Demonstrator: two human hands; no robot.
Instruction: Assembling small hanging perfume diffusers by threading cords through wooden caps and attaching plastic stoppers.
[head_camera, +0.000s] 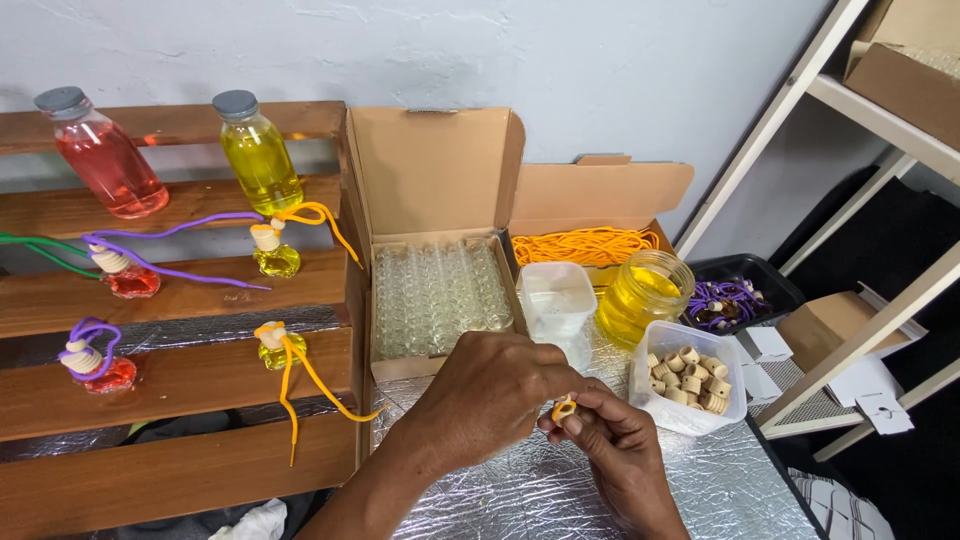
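A pale blue-grey wall (620, 60) is running behind everything, catching soft, even light. A brown wooden slatted rack (170, 380) is leaning against it on the left. Crinkled silver foil (500, 500) is covering the tabletop. A white metal shelf frame (880, 130) is standing on the right over dark flooring (900, 250).

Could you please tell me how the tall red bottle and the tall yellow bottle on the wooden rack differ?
The red bottle holds red liquid; the yellow bottle holds yellow liquid. The red bottle sits at the rack's far left and leans left, while the yellow bottle stands nearer the open cardboard box and looks nearly upright. Both are clear, have grey caps and rest on the upper slats of the wooden rack.
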